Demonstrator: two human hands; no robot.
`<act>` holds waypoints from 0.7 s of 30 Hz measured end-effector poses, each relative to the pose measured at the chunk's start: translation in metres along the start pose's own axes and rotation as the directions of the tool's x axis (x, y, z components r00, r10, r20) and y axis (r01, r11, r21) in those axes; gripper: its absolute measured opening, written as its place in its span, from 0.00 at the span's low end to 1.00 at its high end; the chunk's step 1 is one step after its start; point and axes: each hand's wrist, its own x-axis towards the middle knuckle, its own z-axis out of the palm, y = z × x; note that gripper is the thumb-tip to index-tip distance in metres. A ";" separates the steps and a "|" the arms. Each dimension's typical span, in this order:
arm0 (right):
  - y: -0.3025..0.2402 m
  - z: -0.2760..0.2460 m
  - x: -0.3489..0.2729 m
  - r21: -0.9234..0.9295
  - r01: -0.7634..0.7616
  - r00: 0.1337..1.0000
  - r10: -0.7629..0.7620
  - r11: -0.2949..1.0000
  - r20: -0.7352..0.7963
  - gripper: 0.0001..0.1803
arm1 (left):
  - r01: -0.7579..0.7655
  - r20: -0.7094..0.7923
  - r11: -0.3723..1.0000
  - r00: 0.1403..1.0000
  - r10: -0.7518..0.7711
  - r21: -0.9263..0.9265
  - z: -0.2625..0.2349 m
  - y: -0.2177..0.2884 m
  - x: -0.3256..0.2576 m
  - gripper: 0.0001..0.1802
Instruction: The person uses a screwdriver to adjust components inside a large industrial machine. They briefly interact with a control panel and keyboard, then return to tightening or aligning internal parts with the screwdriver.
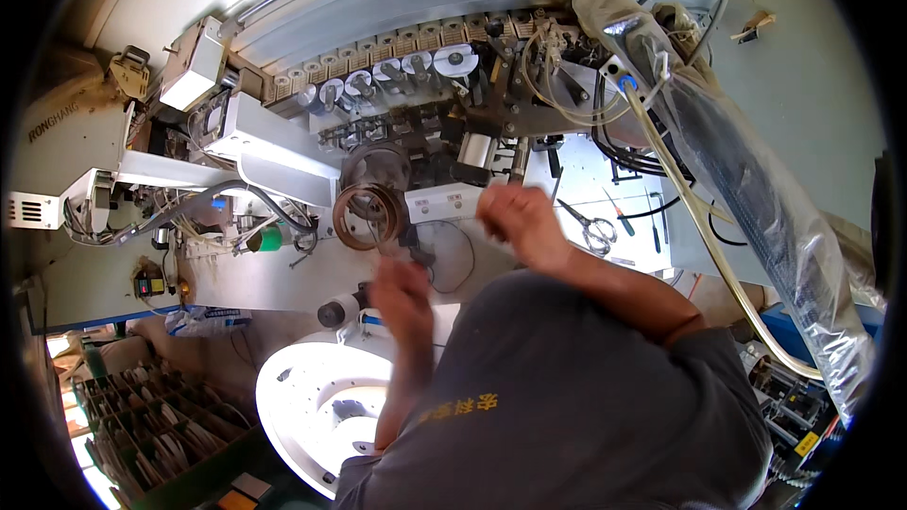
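Note:
My left hand (402, 291) is blurred by motion in front of the machine's front edge, its fingers smeared. Just beyond it hangs a brown ring-shaped part (367, 216), apart from the hand as far as I can see. My right hand (521, 225) is raised further right with its fingers curled together; whatever they may hold is hidden. A thin dark loop of thread or wire (472, 250) curves between the two hands, and I cannot tell whether either hand touches it. Behind the ring stands a machine (453, 203) with a pale front plate.
A row of white-capped round parts (388, 71) lines the machine's back. Scissors (595, 231) and a screwdriver (621, 217) lie to the right. Below left stands a white round bowl (283, 397). A plastic-wrapped tube (756, 198) slants down the right side, beside a brass-coloured pipe (694, 217).

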 end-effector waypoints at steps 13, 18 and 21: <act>0.254 -0.163 -0.036 0.267 -0.626 0.727 0.672 0.733 -0.142 0.21 | 0.064 0.068 0.998 0.996 -0.064 0.004 0.000 0.017 -0.027 0.15; 0.324 -0.184 -0.083 0.562 -0.558 0.656 0.739 0.611 -0.152 0.13 | 0.167 -0.045 0.982 0.985 -0.164 0.084 -0.001 0.013 -0.040 0.15; 0.367 -0.201 -0.092 0.728 -0.390 0.612 0.750 0.564 -0.253 0.22 | 0.154 0.032 0.984 0.987 -0.157 0.089 -0.001 0.015 -0.042 0.15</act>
